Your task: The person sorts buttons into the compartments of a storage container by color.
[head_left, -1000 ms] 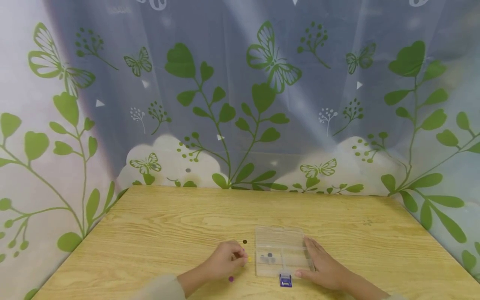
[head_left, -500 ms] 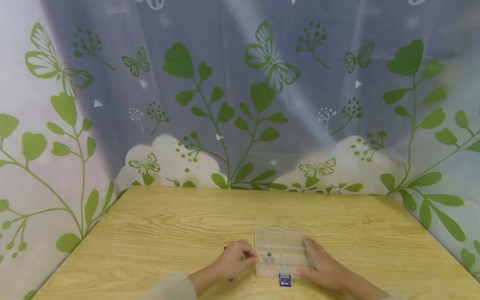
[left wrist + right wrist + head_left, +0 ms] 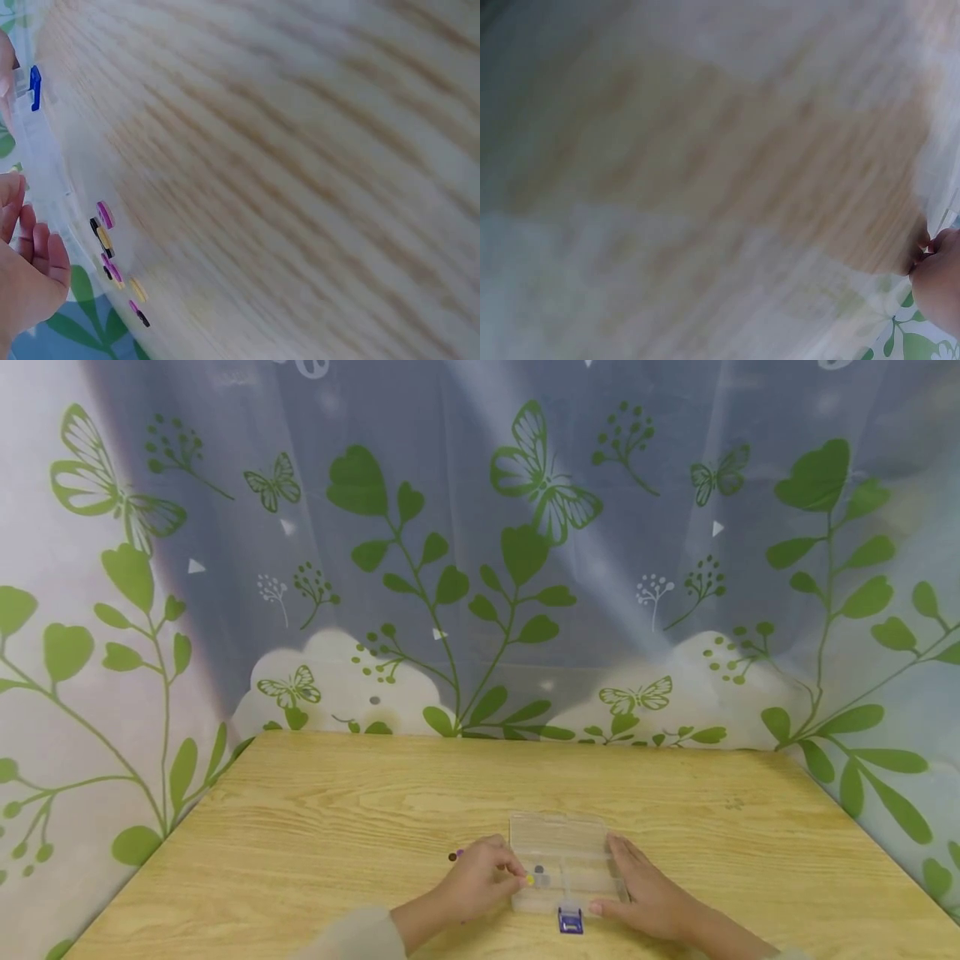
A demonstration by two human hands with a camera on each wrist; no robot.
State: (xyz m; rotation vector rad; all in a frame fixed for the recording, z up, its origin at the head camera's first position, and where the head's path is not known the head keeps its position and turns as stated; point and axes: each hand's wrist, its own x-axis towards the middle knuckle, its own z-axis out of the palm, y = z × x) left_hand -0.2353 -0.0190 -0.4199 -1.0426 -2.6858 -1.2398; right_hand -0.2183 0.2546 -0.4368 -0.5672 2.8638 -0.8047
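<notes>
My left hand [image 3: 483, 878] pinches a small yellow button [image 3: 530, 880] between thumb and fingertips, over the left part of an open clear plastic box [image 3: 592, 887]. Inside that part lies a dark button [image 3: 539, 869], with a paler grey shape just below it. Along the box's right wall my right hand [image 3: 651, 893] rests with straight fingers, its thumb at the front corner. In the right wrist view only part of the right hand [image 3: 939, 281] shows, at the right edge. The box's blue latch [image 3: 571, 921] points toward me at the front.
Left of the box, several magenta, black and yellow buttons lie on the wooden table, among them a magenta button [image 3: 105, 215] and a yellow button [image 3: 139, 289]; my left hand hides most of them in the head view. A leaf-patterned curtain [image 3: 450, 568] hangs behind the table [image 3: 360, 802].
My left hand has moved right with the yellow button, from the table beside the box to over its left part. My right hand has stayed against the box.
</notes>
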